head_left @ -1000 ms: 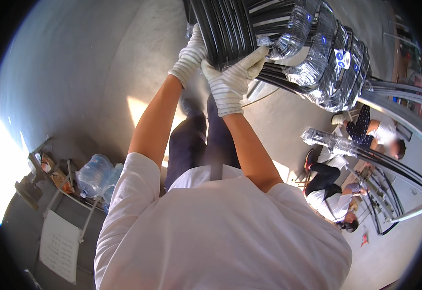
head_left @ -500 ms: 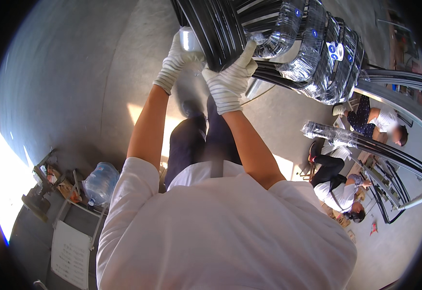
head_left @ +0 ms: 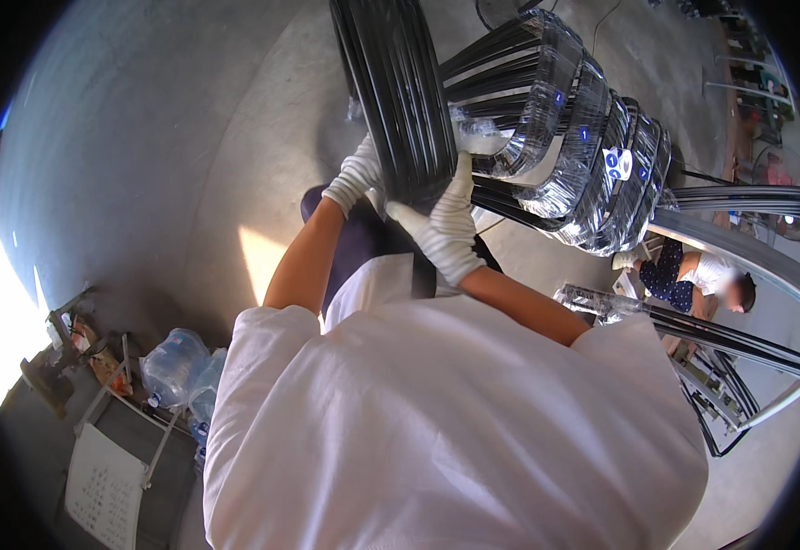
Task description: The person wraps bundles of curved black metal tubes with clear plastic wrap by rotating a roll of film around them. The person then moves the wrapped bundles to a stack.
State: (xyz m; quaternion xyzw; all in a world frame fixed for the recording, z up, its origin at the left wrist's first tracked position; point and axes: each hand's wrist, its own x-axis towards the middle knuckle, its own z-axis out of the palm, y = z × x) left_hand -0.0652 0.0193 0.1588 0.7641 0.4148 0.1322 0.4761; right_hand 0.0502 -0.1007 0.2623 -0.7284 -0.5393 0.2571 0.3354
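A thick bundle of black strips (head_left: 400, 101), glossy and looking like rubber or plastic, comes down from the top edge in front of me. My right hand (head_left: 446, 225), in a white knit glove, cups its lower end, thumb along the right side and fingers across the bottom. On the bundle's left side is my left hand (head_left: 357, 176), gloved too; its fingers go behind the strips and are hidden. Whether it still holds the clear roll is not visible. Just right are more black strip bundles (head_left: 501, 82), their bent ends wrapped in clear film (head_left: 560, 137) with blue round stickers.
Film-wrapped strips (head_left: 592, 301) jut in from a metal rack (head_left: 730, 240) on the right. Behind it sits a person (head_left: 707, 275). At the lower left are large clear plastic bottles (head_left: 175, 367), a metal frame (head_left: 163, 445) and a white written board (head_left: 106, 486).
The bundle's end and both hands have come lower in view, nearer my body. My left hand, earlier on a clear shiny roll, now reaches behind the bundle. The view has shifted.
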